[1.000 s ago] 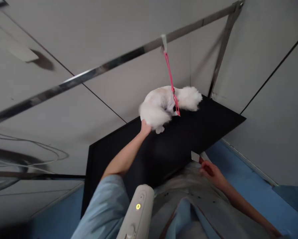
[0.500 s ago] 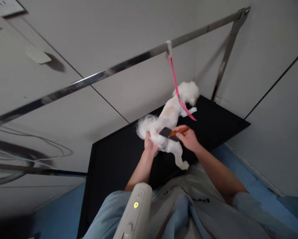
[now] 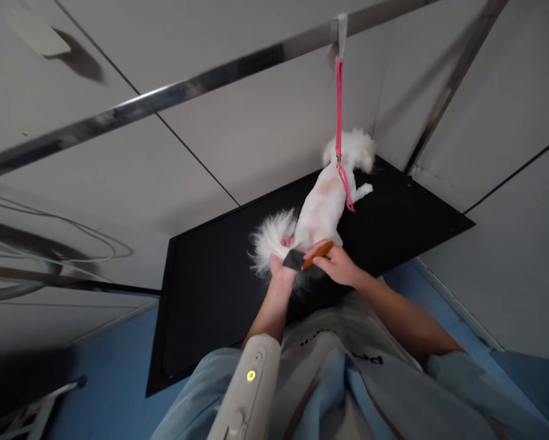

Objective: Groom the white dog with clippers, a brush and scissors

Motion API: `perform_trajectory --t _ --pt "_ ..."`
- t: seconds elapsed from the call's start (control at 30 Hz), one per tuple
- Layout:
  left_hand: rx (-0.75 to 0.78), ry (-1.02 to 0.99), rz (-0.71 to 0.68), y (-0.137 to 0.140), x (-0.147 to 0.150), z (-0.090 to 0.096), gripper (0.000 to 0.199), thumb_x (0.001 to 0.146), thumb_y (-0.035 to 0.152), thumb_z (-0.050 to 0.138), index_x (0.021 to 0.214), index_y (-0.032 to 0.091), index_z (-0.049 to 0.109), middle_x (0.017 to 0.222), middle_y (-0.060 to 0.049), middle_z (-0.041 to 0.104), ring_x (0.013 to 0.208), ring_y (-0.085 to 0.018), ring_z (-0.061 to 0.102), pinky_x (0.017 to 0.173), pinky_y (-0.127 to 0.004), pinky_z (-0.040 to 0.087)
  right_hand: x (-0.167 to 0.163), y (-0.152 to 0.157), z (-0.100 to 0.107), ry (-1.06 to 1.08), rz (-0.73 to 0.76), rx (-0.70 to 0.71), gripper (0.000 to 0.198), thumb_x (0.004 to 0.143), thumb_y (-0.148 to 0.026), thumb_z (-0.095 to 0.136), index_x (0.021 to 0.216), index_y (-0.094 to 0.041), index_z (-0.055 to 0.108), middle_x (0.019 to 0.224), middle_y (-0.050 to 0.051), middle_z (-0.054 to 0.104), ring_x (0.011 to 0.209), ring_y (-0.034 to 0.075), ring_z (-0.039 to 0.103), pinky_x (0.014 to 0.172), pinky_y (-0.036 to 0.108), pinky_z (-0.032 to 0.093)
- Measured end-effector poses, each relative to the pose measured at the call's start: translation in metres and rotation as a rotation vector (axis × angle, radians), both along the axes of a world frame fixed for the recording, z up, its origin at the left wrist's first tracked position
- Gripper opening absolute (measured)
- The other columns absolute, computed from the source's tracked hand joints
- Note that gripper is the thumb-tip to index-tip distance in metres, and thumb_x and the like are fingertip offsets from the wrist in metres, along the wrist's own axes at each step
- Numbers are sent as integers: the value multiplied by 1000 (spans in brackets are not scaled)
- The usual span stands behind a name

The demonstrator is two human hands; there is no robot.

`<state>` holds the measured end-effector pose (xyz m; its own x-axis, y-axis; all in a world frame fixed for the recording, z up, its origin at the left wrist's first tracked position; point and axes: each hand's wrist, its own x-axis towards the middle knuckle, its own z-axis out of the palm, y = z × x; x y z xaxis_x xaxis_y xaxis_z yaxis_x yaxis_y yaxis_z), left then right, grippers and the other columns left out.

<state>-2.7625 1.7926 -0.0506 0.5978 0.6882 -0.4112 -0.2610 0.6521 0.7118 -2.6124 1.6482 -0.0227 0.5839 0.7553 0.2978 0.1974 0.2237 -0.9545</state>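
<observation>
A white dog [image 3: 323,205], its body clipped short, is on the black table with its head turned away toward the far right. My left hand [image 3: 282,266] is closed around the base of its fluffy tail [image 3: 269,239], with long hair fanning out to the left. In my right hand [image 3: 339,266] is a slicker brush [image 3: 318,253] with an orange-brown wooden handle. The brush's dark flat head lies against the hair at the tail, right beside my left hand. The dog's hind legs are mostly hidden behind my hands.
A pink leash [image 3: 339,110] hangs from a metal bar [image 3: 228,70] over the black table [image 3: 210,293], its loop by the dog's shoulder. Walls stand behind and to the right. Cables [image 3: 73,229] hang at left. A pale device [image 3: 247,385] juts up at my front.
The brush and my right hand have moved left and down to the tail. My left hand now grips the tail, and the raised hind leg is no longer visible. My view has shifted.
</observation>
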Motion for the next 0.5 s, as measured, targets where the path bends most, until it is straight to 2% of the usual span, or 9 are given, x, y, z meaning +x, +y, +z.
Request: perform_trajectory --t 0.03,0.07,0.17,0.2,0.3,0.33,0.43,0.47,0.5 --pt "-44 -56 105 -3 1 1 22 92 24 47 70 24 54 69 -1 64 91 -18 69 92 -34 57 -1 0 0 -2 50 -25 22 88 -44 60 89 -22 60 94 7 73 96 22 71 95 42 56" --pt "-88 -95 197 -6 3 2 24 92 21 45 69 24 53 69 -1 64 88 -17 69 93 -33 57 -1 1 1 -2 21 -18 22 87 -44 60 89 -22 60 93 7 72 94 22 71 94 42 56" --pt "-184 -101 320 -15 4 5 27 94 18 44 69 23 54 73 -2 67 81 -16 68 90 -33 57 -1 2 5 -16 -276 120 19 89 -41 56 91 -22 58 95 7 71 97 22 69 97 42 54" --pt "-216 -97 339 -18 3 7 27 94 17 45 69 22 55 75 -3 67 80 -17 68 88 -33 58 -2 1 6 -33 -265 135 18 90 -40 56 91 -22 59 96 6 71 98 21 69 98 41 53" --pt "-298 -111 359 -22 -2 11 26 93 15 43 72 20 56 78 -5 68 76 -17 68 82 -33 58 -7 -1 7 -67 66 33 17 89 -39 58 88 -22 62 90 5 71 89 20 70 89 38 56" --pt "-321 -112 372 -23 -4 11 25 93 15 42 73 19 56 80 -6 68 76 -18 68 80 -33 58 -7 -1 6 -61 89 8 17 89 -39 59 86 -22 62 87 4 70 86 20 69 86 38 56" --pt "-365 -73 394 -26 -7 9 21 93 16 43 79 17 59 86 -8 69 75 -20 69 72 -33 58 -5 -1 3 -36 -198 77 19 93 -39 55 85 -23 62 85 5 70 87 21 68 88 39 55" --pt "-374 -69 388 -27 -8 8 22 94 17 43 80 16 60 87 -9 69 75 -20 69 70 -33 58 -6 -2 1 -47 -227 96 19 93 -39 55 85 -24 62 87 5 70 89 21 68 90 39 55" --pt "-379 -80 377 -28 -8 6 23 94 17 43 79 16 60 87 -9 69 74 -20 69 69 -33 58 -7 -2 -1 -67 -175 86 18 93 -39 56 86 -24 63 88 5 71 90 21 69 90 39 55"
